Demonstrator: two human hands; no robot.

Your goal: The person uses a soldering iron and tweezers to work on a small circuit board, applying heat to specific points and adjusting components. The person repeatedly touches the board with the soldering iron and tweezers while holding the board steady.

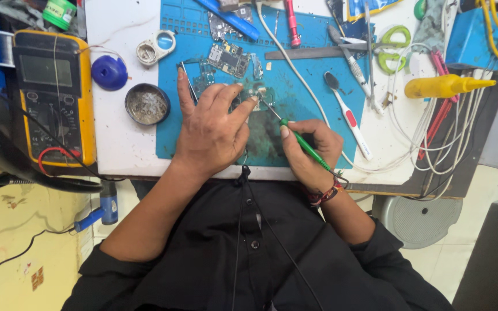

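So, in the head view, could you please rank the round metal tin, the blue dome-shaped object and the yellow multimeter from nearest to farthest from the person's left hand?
From the left hand:
1. Round metal tin, just to its left on the white table.
2. Blue dome-shaped object, farther left and higher in the picture.
3. Yellow multimeter, at the table's far left edge.

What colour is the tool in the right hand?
Green handle on the tool, held in the right hand; head view.

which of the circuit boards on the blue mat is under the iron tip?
The small board pinned by the left hand, where the green soldering iron in the right hand touches. The larger board lies untouched farther up the blue mat.
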